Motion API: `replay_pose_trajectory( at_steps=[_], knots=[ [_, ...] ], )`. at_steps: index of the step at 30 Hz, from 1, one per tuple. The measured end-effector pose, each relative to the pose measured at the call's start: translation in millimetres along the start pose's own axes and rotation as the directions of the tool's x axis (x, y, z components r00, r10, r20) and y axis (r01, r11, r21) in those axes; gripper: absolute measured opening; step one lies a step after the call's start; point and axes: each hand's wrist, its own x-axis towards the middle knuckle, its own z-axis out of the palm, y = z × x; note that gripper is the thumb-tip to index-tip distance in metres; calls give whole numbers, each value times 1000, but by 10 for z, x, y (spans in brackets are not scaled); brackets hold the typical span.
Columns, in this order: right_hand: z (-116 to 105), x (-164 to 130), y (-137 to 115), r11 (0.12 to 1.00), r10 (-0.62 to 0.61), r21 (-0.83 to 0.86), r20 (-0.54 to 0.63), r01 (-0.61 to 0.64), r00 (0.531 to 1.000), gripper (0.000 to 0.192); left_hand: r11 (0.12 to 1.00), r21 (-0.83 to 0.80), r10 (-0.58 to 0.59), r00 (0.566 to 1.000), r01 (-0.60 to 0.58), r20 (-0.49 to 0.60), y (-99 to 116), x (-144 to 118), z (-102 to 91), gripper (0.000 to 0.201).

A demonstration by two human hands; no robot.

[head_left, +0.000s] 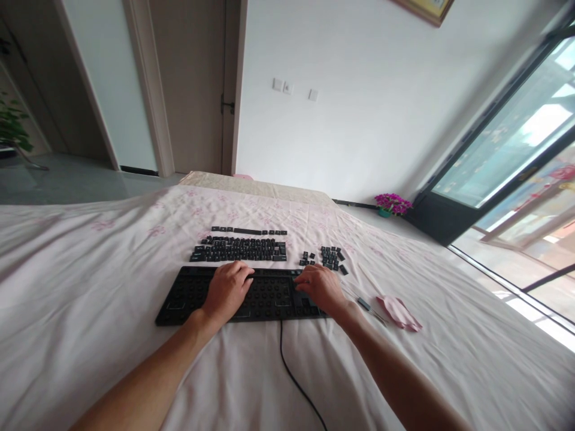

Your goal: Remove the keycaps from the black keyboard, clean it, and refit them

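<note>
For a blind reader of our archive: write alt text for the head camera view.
Both hands rest on a black keyboard base stripped of its keys, the left hand near its middle and the right hand at its right end. Removed keycaps lie in rows behind it on a pale floral sheet, with a pink cloth to the right.

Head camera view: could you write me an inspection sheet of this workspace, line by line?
Surface: bed sheet, white with a faint pink print.
Job's things: black keyboard with its caps off; keycaps in rows behind it, a loose keycap pile to the right.
Clutter: pink cloth and a small tool beside it.
Hands: left hand and right hand rest on the keyboard, holding nothing visible.
Cables: keyboard cable trails toward the camera.
Surroundings: door, window, potted flowers.
</note>
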Motion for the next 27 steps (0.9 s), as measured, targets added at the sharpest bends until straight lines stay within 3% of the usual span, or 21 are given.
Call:
replay_pose_trajectory(
  at_steps=[15,27],
  knots=[
    [41,-26,-75,997,50,63,60,-54,997,19,1000,-12,-4,1000,4,-4,1,1,-12,17],
    [67,-148,-171,991,-28,-130,12,29,1000,33,1000,-15,-7,1000,7,-2,2,0,-13,16]
  ],
)
